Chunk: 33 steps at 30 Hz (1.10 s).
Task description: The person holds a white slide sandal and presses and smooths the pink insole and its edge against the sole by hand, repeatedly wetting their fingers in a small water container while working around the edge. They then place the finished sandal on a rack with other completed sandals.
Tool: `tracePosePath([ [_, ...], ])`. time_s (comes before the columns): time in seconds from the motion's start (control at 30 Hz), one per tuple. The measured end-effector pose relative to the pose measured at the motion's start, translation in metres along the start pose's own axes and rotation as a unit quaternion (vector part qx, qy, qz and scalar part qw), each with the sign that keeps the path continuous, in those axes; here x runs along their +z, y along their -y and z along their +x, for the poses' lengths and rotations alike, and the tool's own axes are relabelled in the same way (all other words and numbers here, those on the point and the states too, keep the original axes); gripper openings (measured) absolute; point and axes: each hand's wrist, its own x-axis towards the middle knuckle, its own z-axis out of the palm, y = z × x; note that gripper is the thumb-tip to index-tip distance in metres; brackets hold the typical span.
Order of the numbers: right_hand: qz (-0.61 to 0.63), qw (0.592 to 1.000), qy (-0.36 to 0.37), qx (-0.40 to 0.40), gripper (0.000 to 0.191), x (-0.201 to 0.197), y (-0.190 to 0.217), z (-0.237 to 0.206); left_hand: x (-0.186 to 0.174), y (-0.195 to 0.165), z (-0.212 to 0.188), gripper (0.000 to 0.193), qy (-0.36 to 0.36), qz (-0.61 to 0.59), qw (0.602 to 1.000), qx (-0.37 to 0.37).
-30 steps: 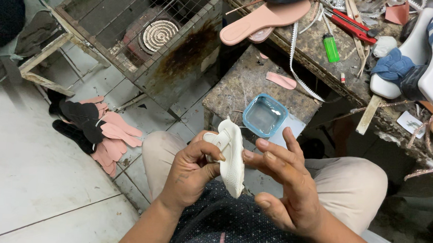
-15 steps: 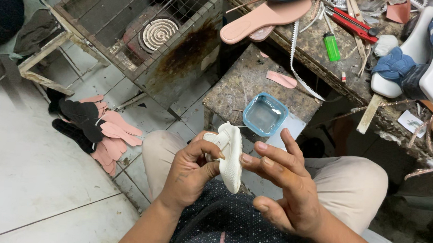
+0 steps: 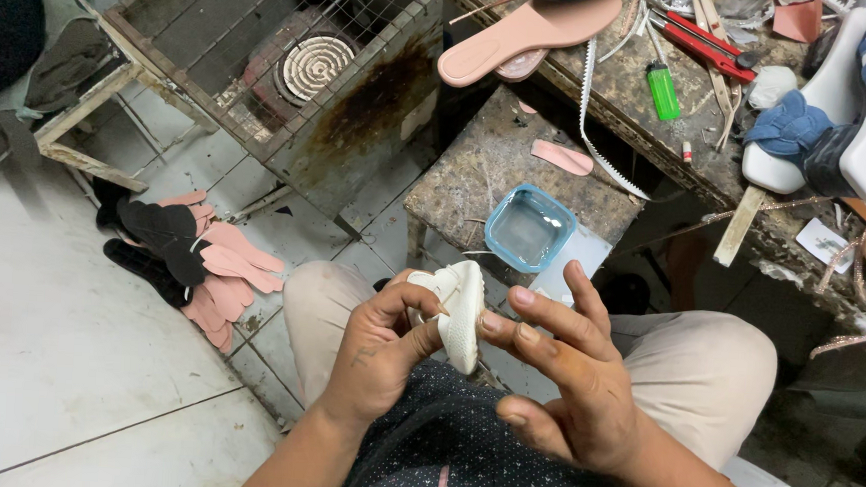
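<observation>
White and edge-on to the head camera, a small shoe sole piece (image 3: 461, 310) sits over our lap, between both hands and just in front of the dark dotted shirt (image 3: 460, 461). We record the left hand (image 3: 378, 356) closed on it: thumb and curled fingers pinch its near, left edge. The right hand (image 3: 570, 382) is mostly open, fingers spread, with the fingertips (image 3: 493, 325) touching the piece's right face; it grips nothing by itself.

Directly beyond the piece stands a low concrete block (image 3: 487, 172), its near edge close to our knees. A blue-rimmed clear tray (image 3: 529, 227) rests at the block's near right corner, partly overhanging a pale sheet (image 3: 574, 267). A small pink cut-out (image 3: 561, 157) lies further back on the block.

Along the upper right runs a cluttered workbench (image 3: 703, 165), its edge crossing diagonally above the right knee. On it we note a pink insole (image 3: 526, 34) overhanging the bench edge, a green lighter (image 3: 663, 90), red-handled pliers (image 3: 711, 45) and white-and-blue sandals (image 3: 847, 113). A white toothed strip (image 3: 601, 123) hangs from the bench down to the block.

To the upper left stands a rusty wire-mesh box (image 3: 293, 74) with a coil heater (image 3: 314, 66) inside. On the tiled floor (image 3: 56, 351) to the left, pink and black insoles (image 3: 197, 259) lie in a loose pile near the left thigh. Open room is widest over the bare tiles at lower left; to the right, bench and block close in tightly.
</observation>
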Motion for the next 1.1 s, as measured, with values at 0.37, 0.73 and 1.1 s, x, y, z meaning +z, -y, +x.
tracePosePath([
  [0.37,-0.080,0.996,-0.030,-0.027,0.057,-0.001,-0.004,-0.001,0.001,0.009,-0.003,0.011,-0.025,-0.073,0.997,-0.030],
  [0.73,-0.024,0.999,-0.027,0.016,0.059,-0.001,-0.006,0.002,0.004,0.012,-0.003,0.010,-0.028,-0.081,0.995,-0.045],
  [1.1,-0.038,0.999,-0.028,0.006,0.056,-0.002,-0.008,0.000,0.003,0.011,-0.004,0.010,-0.042,-0.046,0.997,-0.052],
])
